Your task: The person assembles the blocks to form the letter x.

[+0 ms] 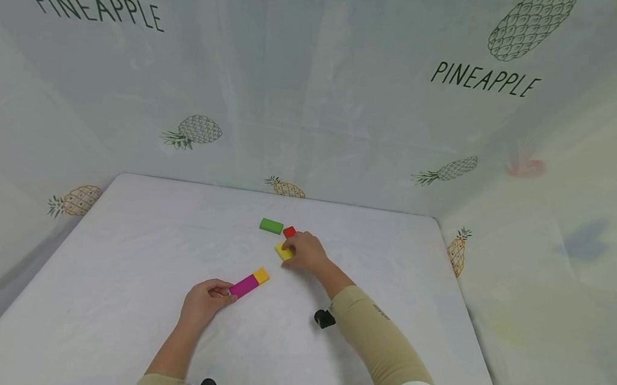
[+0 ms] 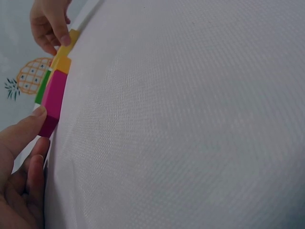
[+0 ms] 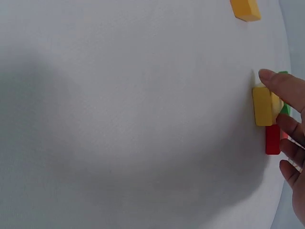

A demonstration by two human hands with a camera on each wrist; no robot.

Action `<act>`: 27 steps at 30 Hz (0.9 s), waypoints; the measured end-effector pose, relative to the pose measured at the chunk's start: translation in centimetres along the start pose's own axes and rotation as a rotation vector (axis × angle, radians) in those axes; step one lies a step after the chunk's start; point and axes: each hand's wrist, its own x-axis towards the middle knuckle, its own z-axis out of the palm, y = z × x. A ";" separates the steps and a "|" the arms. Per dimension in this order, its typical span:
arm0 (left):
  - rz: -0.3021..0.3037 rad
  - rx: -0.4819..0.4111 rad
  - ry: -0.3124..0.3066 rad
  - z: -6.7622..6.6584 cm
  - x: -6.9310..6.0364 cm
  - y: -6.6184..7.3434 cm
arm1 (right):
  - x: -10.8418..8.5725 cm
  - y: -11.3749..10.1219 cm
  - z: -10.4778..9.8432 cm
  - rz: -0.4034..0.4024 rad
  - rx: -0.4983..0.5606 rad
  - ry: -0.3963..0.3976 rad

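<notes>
My left hand pinches the near end of a magenta block between thumb and fingers; the left wrist view shows the thumb on the magenta block. An orange block touches its far end. Farther back, my right hand has thumb and fingers around a yellow block. In the right wrist view the yellow block stands beside the thumb and fingertips of the right hand. A red block lies just behind it, partly hidden by the fingers.
A green block lies left of the red one on the white table. A pineapple-print cloth hangs behind the table. Black wrist cameras sit at both forearms.
</notes>
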 end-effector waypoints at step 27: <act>0.011 -0.010 -0.001 -0.1 -0.1 0.0 | 0.0 -0.1 0.0 0.006 0.091 -0.017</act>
